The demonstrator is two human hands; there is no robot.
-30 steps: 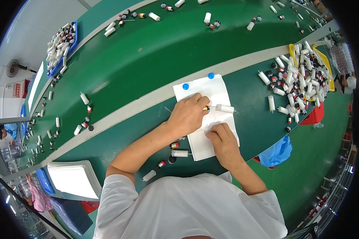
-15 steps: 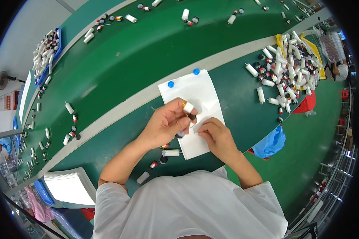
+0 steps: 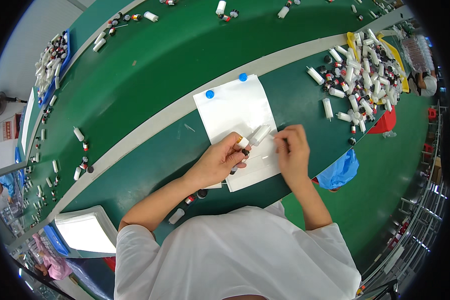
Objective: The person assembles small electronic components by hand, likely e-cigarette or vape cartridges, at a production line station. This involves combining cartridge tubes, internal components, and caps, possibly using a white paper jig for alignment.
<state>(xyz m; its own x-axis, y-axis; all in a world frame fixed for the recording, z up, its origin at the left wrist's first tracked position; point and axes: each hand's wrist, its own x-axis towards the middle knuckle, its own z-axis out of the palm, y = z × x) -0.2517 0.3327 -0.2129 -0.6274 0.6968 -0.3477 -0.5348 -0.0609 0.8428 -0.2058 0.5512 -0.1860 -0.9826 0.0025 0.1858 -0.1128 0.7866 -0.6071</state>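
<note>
White tube [image 3: 259, 135] is pinched at its capped end by the left hand [image 3: 220, 161] over a white sheet [image 3: 235, 107] on the green table [image 3: 150, 145]. A small strip at the tube's tip is gripped by the right hand [image 3: 292, 152]. More tubes are heaped in a yellow tray [image 3: 351, 40] far right.

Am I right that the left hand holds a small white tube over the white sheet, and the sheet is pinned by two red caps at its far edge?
Not quite. In the head view the two caps at the far edge of the white sheet are blue, not red. The rest stands: the left hand holds a small white tube over the sheet.
</note>
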